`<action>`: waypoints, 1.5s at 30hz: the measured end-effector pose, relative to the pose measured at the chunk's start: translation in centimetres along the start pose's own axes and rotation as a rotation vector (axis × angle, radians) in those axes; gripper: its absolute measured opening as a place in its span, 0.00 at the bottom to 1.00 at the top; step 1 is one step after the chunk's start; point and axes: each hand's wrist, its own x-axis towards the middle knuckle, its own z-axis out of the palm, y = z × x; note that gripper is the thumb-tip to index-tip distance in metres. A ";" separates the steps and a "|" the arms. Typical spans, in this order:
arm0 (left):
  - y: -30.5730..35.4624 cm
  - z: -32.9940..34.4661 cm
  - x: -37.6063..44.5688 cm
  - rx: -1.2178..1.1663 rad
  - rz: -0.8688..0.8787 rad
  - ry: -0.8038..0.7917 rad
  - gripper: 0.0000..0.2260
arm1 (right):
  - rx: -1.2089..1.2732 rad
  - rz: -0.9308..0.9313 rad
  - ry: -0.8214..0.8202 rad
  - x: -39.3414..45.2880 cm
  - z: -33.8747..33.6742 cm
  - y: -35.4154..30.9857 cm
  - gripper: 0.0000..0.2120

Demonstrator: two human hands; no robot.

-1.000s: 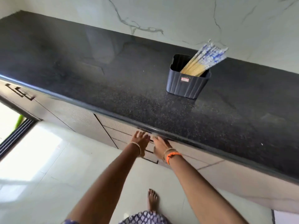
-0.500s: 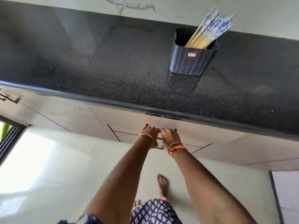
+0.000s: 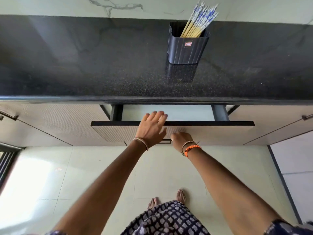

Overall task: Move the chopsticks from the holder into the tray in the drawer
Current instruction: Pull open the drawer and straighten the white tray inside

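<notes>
Head view: blue-patterned chopsticks (image 3: 198, 21) lean in holder (image 3: 187, 48); left hand (image 3: 150, 128) fingers spread, right hand (image 3: 180, 139) fingers hidden.

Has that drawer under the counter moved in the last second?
Yes. The drawer has slid out toward the person; its front now stands clear of the countertop edge, showing a pale interior.

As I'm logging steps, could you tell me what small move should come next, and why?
Probably pull the ribbed beige drawer further out: only a narrow strip of its inside shows, no tray yet. The right hand is at its handle, the left hand open above it.
</notes>
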 end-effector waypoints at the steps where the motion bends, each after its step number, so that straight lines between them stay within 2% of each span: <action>1: -0.2 0.1 -0.6 -0.019 -0.048 -0.139 0.21 | 0.022 -0.066 0.127 -1.1 0.0 -0.2 0.10; 3: -0.6 0.7 -1.1 -0.072 -0.141 -0.422 0.20 | 0.120 -0.261 0.428 -3.2 -0.4 -0.6 0.07; 4: -0.6 0.9 -1.2 -0.088 -0.151 -0.500 0.19 | 0.137 -0.347 0.566 -4.0 -0.7 -0.6 0.06; 5: -0.4 1.0 -1.4 -0.099 -0.145 -0.550 0.18 | 0.122 -0.378 0.635 -4.6 -0.9 -0.6 0.08; 6: -0.2 1.0 -1.5 -0.103 -0.134 -0.584 0.19 | 0.087 -0.342 0.613 -4.8 -1.2 -0.4 0.14; 7: -0.1 1.0 -1.4 -0.109 -0.137 -0.617 0.19 | 0.091 -0.258 0.485 -4.6 -1.9 0.0 0.21; 8: 0.0 0.9 -1.6 -0.123 -0.155 -0.662 0.20 | 0.115 -0.153 0.262 -4.4 -2.7 0.4 0.27; 10: 0.5 0.6 -2.3 -0.169 -0.207 -0.790 0.20 | 0.101 -0.007 -0.161 -4.5 -3.5 0.7 0.27; 11: 0.9 0.5 -2.6 -0.206 -0.231 -0.855 0.20 | 0.100 0.025 -0.261 -4.6 -3.3 0.6 0.24; 13: 1.6 0.2 -3.2 -0.276 -0.272 -0.938 0.21 | 0.110 0.039 -0.285 -5.1 -2.6 0.2 0.20; 17: 3.5 -1.1 -6.2 -0.332 -0.338 -0.973 0.17 | 0.233 0.068 -0.328 -8.0 -1.3 0.4 0.15; 19: 4.8 -1.7 -8.2 -0.334 -0.343 -0.996 0.15 | 0.268 0.076 -0.386 -10.2 -0.7 0.4 0.19; 24: 8.5 -2.9 -14.6 -0.369 -0.316 -1.031 0.22 | 0.215 0.012 -0.462 -16.3 2.5 -1.0 0.24; 27: 10.7 -2.9 -18.8 -0.368 -0.274 -1.057 0.24 | 0.165 -0.027 -0.522 -19.6 4.3 -2.1 0.23; 29: 11.8 -2.9 -21.1 -0.337 -0.248 -1.022 0.23 | 0.144 -0.035 -0.503 -21.4 5.8 -2.7 0.21; 32: 12.1 -3.4 -21.6 -0.289 -0.301 -0.903 0.20 | 0.207 0.035 -0.354 -22.8 6.3 -2.6 0.16; 35: 12.4 -4.4 -20.0 -0.263 -0.298 -0.990 0.20 | 0.218 0.068 -0.367 -22.8 5.0 -2.9 0.13; 37: 12.7 -4.8 -19.8 -0.237 -0.272 -1.040 0.22 | 0.204 0.048 -0.393 -22.8 5.0 -3.3 0.23; 39: 12.8 -4.5 -20.2 -0.220 -0.250 -1.051 0.23 | 0.177 0.032 -0.392 -23.1 5.7 -3.5 0.27; 42: 12.7 -4.5 -20.4 -0.206 -0.233 -1.044 0.24 | 0.183 0.049 -0.363 -23.2 6.3 -3.0 0.25; 45: 12.8 -4.8 -19.6 -0.217 -0.236 -1.128 0.26 | 0.169 0.028 -0.384 -23.1 6.1 -3.0 0.22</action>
